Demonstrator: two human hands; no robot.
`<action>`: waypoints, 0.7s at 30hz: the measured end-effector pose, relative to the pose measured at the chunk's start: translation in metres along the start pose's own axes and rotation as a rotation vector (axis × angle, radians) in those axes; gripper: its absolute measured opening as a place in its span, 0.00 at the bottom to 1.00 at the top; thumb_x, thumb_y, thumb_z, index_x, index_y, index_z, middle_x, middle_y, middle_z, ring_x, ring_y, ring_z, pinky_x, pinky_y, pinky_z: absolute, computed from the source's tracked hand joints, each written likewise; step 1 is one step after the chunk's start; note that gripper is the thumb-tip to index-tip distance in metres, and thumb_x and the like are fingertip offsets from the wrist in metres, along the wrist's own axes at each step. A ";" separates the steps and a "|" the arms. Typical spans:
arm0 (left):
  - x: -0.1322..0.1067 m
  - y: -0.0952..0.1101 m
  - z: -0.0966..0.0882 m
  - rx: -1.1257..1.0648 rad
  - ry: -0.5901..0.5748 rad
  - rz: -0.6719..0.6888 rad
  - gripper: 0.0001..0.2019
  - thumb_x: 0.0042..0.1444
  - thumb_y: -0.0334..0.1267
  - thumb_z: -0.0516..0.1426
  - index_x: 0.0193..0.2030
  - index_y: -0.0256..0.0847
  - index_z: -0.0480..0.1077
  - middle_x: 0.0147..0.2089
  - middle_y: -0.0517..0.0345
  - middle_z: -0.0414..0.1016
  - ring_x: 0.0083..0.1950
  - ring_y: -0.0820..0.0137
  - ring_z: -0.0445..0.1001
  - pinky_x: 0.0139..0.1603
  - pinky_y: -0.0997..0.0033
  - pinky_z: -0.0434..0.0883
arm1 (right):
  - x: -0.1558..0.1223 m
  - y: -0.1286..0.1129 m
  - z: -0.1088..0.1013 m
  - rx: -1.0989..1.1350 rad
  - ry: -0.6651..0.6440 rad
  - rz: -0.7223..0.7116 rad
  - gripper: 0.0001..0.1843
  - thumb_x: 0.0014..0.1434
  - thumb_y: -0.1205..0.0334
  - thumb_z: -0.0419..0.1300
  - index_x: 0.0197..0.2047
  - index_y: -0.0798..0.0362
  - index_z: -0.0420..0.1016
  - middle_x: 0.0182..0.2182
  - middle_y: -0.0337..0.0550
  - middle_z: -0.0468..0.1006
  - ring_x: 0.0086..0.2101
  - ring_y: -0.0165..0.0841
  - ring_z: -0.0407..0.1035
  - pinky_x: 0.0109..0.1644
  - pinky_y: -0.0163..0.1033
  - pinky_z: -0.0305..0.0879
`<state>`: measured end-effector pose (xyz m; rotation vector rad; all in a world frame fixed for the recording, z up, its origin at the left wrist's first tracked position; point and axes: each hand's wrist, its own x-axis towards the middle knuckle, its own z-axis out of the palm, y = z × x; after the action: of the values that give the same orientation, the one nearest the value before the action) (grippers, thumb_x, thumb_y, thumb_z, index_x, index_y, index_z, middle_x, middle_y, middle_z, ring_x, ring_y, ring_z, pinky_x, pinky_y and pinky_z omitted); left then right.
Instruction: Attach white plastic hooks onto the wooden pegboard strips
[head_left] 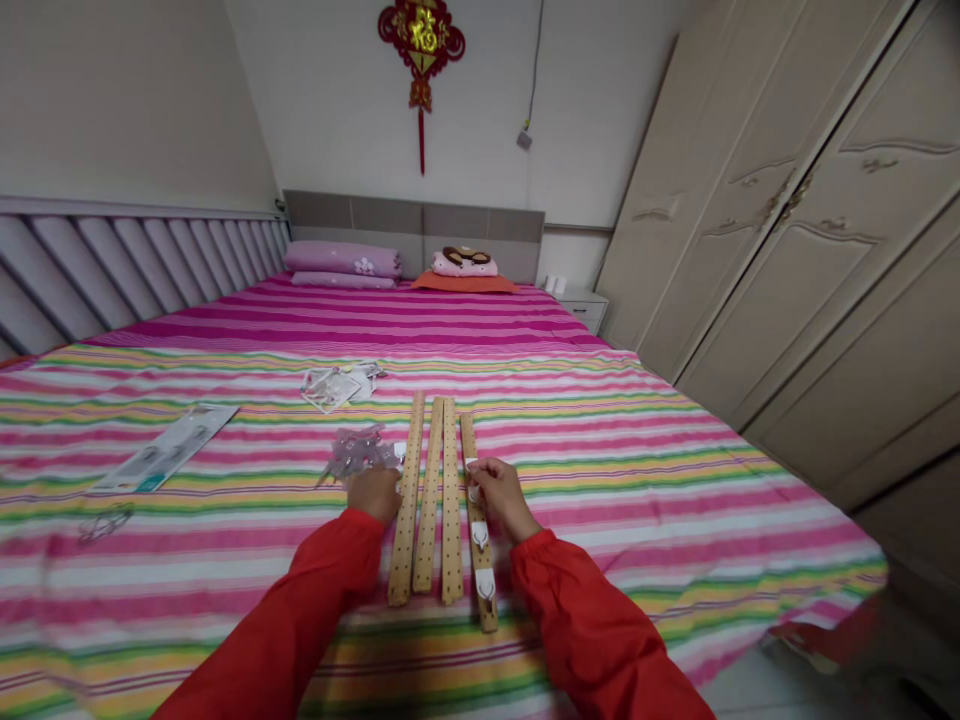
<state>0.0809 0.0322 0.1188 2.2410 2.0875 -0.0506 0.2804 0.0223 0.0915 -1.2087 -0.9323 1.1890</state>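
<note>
Four perforated wooden strips lie lengthwise on the bed: a left strip [409, 500], two middle strips [429, 500] and a right strip [489, 615]. Along the right strip sit several white adhesive hooks [485, 583]. My right hand [504, 495] is closed over that strip's upper half, its fingertips pinching a white hook [472, 465]. Beside the left strip my left hand [375, 492] is curled with fingertips down; what it grips is hidden. A white hook piece [400, 452] shows just above its fingers. A pile of clear plastic pieces [358, 450] lies right behind this hand.
Peeled clear and white scraps [334, 387] lie farther up the striped sheet [637, 480]. To the left are a flat hook package [169, 450] and a small tangle of wire-like pieces [105, 522]. Folded bedding [343, 262] rests by the headboard; a wardrobe [787, 220] stands at right.
</note>
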 end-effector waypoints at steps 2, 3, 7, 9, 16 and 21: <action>0.002 -0.004 0.000 -0.023 0.038 0.015 0.17 0.46 0.29 0.54 0.43 0.38 0.75 0.45 0.43 0.75 0.50 0.53 0.72 0.49 0.54 0.65 | -0.002 -0.002 0.001 -0.007 -0.032 -0.023 0.08 0.40 0.59 0.62 0.23 0.55 0.73 0.13 0.32 0.68 0.14 0.25 0.57 0.17 0.32 0.53; 0.003 -0.007 -0.001 -0.060 0.084 0.015 0.17 0.46 0.30 0.55 0.44 0.39 0.75 0.45 0.43 0.75 0.50 0.53 0.72 0.50 0.54 0.65 | -0.004 -0.003 0.002 -0.006 -0.043 -0.030 0.08 0.40 0.59 0.63 0.23 0.55 0.74 0.13 0.32 0.68 0.14 0.25 0.57 0.18 0.32 0.53; 0.004 -0.015 -0.006 -0.540 0.326 -0.024 0.18 0.46 0.36 0.58 0.46 0.40 0.73 0.48 0.48 0.75 0.50 0.56 0.71 0.51 0.56 0.67 | -0.013 -0.011 0.010 0.025 -0.104 -0.020 0.09 0.41 0.59 0.64 0.26 0.55 0.75 0.14 0.33 0.69 0.15 0.24 0.58 0.19 0.32 0.53; 0.002 -0.012 -0.009 -0.987 0.334 -0.055 0.20 0.46 0.39 0.59 0.48 0.39 0.72 0.47 0.50 0.75 0.48 0.60 0.72 0.51 0.60 0.68 | -0.019 -0.016 0.015 0.061 -0.134 0.019 0.10 0.41 0.58 0.65 0.27 0.55 0.76 0.15 0.33 0.69 0.15 0.24 0.58 0.19 0.31 0.52; -0.024 0.022 -0.020 -2.097 0.012 0.032 0.18 0.42 0.36 0.64 0.43 0.40 0.73 0.41 0.57 0.76 0.44 0.73 0.73 0.53 0.72 0.68 | -0.035 -0.036 0.026 0.230 -0.183 0.069 0.15 0.43 0.53 0.67 0.29 0.57 0.79 0.23 0.39 0.75 0.20 0.25 0.62 0.21 0.30 0.53; -0.033 0.038 -0.023 -2.202 -0.112 0.253 0.18 0.42 0.36 0.65 0.42 0.38 0.73 0.39 0.57 0.76 0.42 0.71 0.74 0.48 0.72 0.70 | -0.041 -0.048 0.023 0.351 -0.321 0.124 0.16 0.45 0.51 0.66 0.30 0.57 0.79 0.25 0.43 0.76 0.22 0.27 0.65 0.23 0.32 0.57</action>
<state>0.1154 -0.0017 0.1456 0.7997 0.5374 1.2672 0.2590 -0.0115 0.1449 -0.8167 -0.8429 1.6041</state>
